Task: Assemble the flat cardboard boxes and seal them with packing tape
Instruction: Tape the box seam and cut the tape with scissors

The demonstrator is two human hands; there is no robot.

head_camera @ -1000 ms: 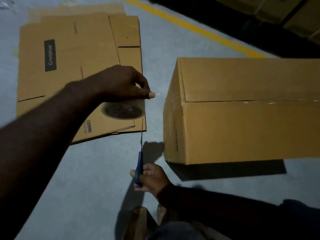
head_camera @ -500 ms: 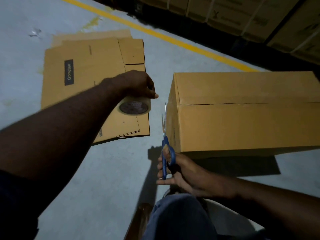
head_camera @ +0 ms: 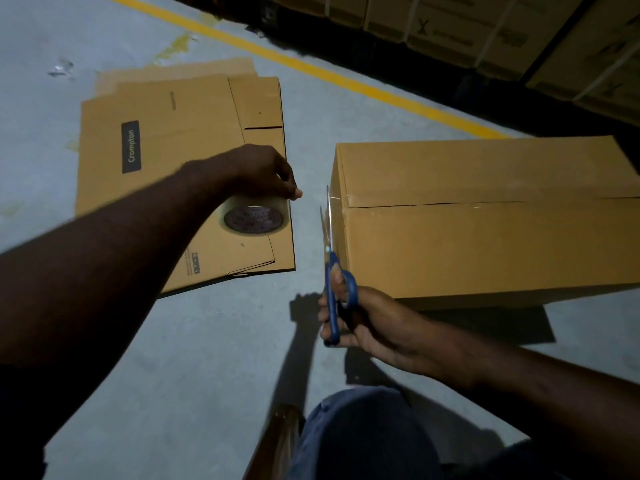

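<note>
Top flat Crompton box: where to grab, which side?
I'd take the top flat Crompton box by its near edge, close to the right corner, coming in low from the person's side. It lies flat, so only edges give purchase, and there its edge sits stepped back from the sheet below. The left hand and tape roll would have to clear first.

An assembled cardboard box [head_camera: 485,244] is lying at right, its closed flaps meeting along a seam, while a stack of flat boxes [head_camera: 166,161] is lying at left, the left hand [head_camera: 263,171] gripping a roll of packing tape [head_camera: 254,219] over its near-right part.
</note>
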